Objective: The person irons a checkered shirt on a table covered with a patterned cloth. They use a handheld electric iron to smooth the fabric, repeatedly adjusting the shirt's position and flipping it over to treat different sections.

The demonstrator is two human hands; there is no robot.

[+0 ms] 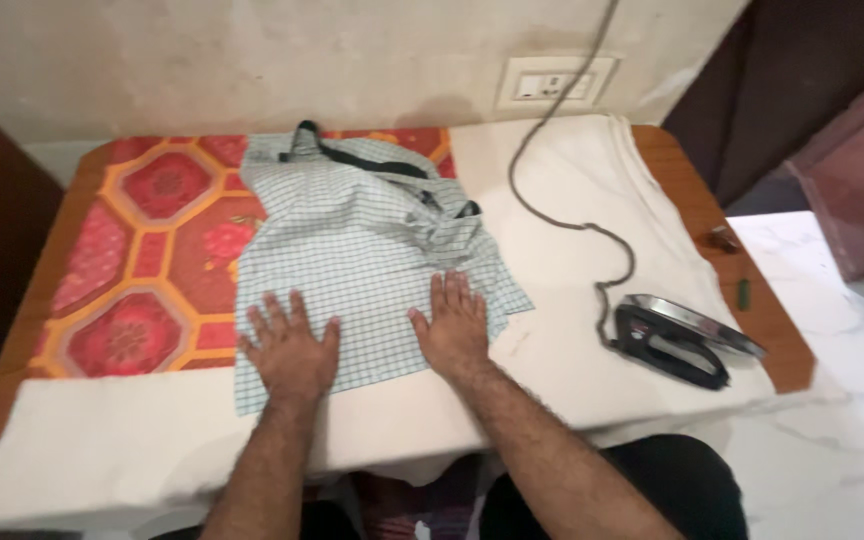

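Both hands, left hand (pixel 290 345) and right hand (pixel 455 325), press open and flat on the light, limp checked shirt (pixel 367 250), best gripped at its hem or collar.

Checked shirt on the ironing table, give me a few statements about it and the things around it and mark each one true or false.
1. Both hands, left hand and right hand, lie flat on the checked shirt. True.
2. The right hand grips the iron. False: the iron sits alone on the white cloth, to the right of that hand.
3. The iron's cord runs up towards the wall socket. True.
4. The shirt lies wholly on the white cloth. False: part of it lies over the red patterned cloth.
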